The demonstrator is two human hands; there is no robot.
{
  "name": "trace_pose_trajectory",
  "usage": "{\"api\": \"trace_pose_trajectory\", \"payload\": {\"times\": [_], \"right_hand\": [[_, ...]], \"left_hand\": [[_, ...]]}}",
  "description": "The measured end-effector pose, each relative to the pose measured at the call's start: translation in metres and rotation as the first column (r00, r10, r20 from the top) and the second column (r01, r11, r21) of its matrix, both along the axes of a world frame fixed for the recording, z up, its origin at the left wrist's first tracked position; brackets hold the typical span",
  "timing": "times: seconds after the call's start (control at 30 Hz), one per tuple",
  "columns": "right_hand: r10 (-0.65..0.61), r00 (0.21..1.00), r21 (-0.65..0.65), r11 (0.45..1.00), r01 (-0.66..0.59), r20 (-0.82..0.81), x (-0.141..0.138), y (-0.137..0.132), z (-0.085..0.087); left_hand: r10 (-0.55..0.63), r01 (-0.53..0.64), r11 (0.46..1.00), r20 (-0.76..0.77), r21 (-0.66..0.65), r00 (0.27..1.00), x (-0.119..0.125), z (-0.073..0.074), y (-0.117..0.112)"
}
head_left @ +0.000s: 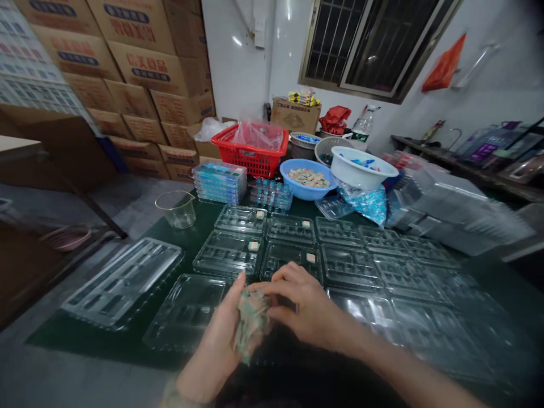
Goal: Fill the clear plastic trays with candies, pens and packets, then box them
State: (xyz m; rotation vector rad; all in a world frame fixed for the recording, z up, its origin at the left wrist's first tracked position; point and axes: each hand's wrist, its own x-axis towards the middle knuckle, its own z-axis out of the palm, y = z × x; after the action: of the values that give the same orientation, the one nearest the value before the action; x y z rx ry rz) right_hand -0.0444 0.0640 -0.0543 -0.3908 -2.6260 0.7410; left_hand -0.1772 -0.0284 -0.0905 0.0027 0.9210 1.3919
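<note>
By the desk's near edge (106,347), the left hand (219,331) cupped pieces (251,317) (right hand (302,300) touching, hold unclear); slack fingers risked spills.

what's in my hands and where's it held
Your left hand cups small green-and-pink pieces in the palm; your right hand is at their top, grip unclear.

The trays (223,249) are clear, shiny plastic. The blue bowl (306,194) is smooth plastic. The boxes (142,62) are dull cardboard.
</note>
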Motion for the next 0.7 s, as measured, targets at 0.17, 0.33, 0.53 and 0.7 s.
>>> {"api": "trace_pose_trajectory", "payload": {"times": [0.17, 0.33, 0.53, 0.7], "right_hand": [[0.079, 0.991, -0.013, 0.997, -0.078, 0.109, -0.004, -0.005, 0.004], [0.079, 0.995, -0.030, 0.997, -0.078, 0.062, -0.003, 0.003, -0.005], [-0.002, 0.999, -0.081, 0.997, 0.000, -0.035, -0.003, 0.001, -0.017], [-0.132, 0.986, -0.316, 0.944, 0.093, -0.106, 0.000, 0.002, -0.006]], "left_hand": [[-0.073, 0.074, 0.997, -0.027, 0.019, 0.997, 0.007, -0.001, -0.003], [-0.127, 0.128, 0.991, -0.028, 0.043, 0.991, 0.010, 0.001, -0.003], [-0.129, 0.129, 0.991, 0.003, 0.022, 0.992, 0.009, -0.002, -0.001], [-0.110, 0.110, 0.994, -0.005, 0.004, 0.994, 0.009, 0.000, 0.000]]}}
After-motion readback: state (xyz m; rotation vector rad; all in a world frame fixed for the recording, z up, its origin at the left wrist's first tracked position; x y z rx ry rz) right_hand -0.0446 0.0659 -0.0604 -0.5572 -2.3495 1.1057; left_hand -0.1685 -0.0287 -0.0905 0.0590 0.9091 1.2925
